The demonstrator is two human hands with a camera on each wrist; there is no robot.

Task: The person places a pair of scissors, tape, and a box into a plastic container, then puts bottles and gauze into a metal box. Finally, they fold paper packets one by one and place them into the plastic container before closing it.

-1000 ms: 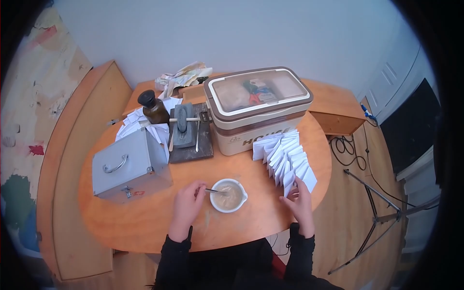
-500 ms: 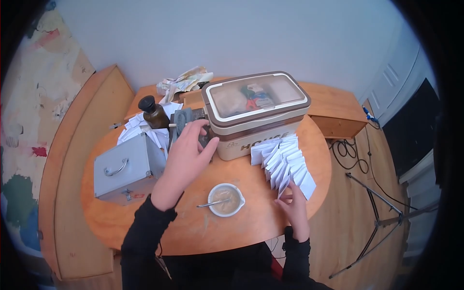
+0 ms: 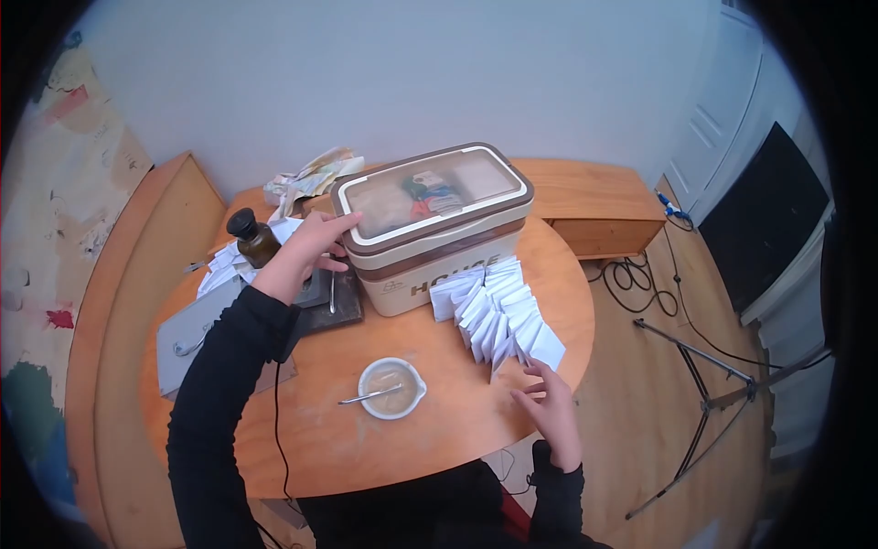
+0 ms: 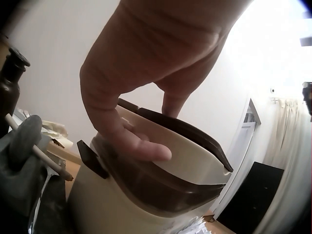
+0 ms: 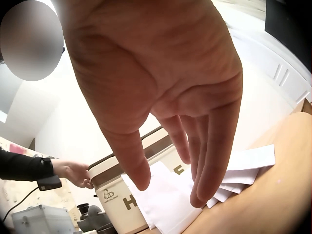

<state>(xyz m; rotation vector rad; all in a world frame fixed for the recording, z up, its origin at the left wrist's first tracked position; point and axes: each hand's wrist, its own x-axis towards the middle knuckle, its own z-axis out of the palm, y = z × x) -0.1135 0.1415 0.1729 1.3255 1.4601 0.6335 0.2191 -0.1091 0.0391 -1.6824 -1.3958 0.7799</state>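
Note:
My left hand point(image 3: 309, 245) holds the left end of the lid point(image 3: 373, 240) of a cream and brown medicine chest point(image 3: 393, 291). In the left wrist view its thumb lies over the dark rim and the fingers curl against the side below. Folded white paper packets point(image 3: 498, 316) stand in an overlapping row before the chest. My right hand point(image 3: 551, 410) hovers at the near end of that row, fingers loosely bent and nothing between them. A white spouted bowl point(image 3: 419, 382) of pale powder stands in front, with a metal spoon point(image 3: 357, 400) leaning across its rim.
A silver case point(image 3: 178, 343), partly behind my left sleeve, stands at the left. Near it are a dark brown bottle point(image 3: 258, 247) and a dark tray point(image 3: 340, 306) bearing a grey grinding tool. Crumpled paper point(image 3: 315, 174) lies at the back. A tripod point(image 3: 700, 403) stands right of the table.
My left hand has let go of the spoon, leaving it in the bowl, and moved up to the chest's left end. The right hand has drawn back from the packets.

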